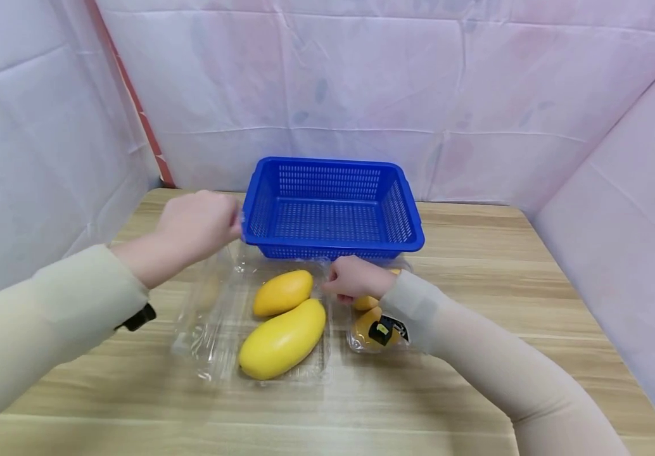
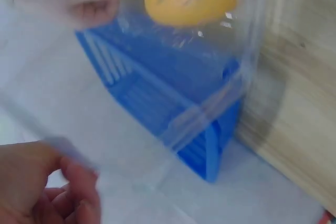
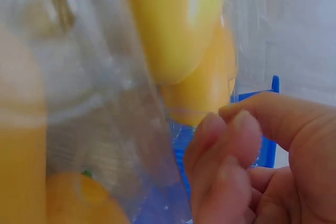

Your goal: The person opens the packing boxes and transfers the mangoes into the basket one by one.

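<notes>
A clear plastic clamshell box (image 1: 327,361) lies open on the table with two yellow mangoes in it, a smaller orange-yellow mango (image 1: 283,292) behind a long yellow mango (image 1: 283,340). My left hand (image 1: 199,218) is raised at the left and pinches the edge of its see-through lid (image 1: 204,329), which stands tilted up. In the left wrist view the basket and fruit show through that lid. At the box's right rim my right hand (image 1: 358,278) has its thumb and fingers curled on the edge, close beside the mangoes (image 3: 173,24).
A blue perforated basket (image 1: 327,244) stands behind the box, with nothing in it. To the right, partly under my right wrist, sits a second clear box (image 1: 356,345) with several orange-yellow fruits (image 1: 367,320). Fabric sheets (image 1: 362,76) enclose the wooden table (image 1: 487,272) at the back and sides.
</notes>
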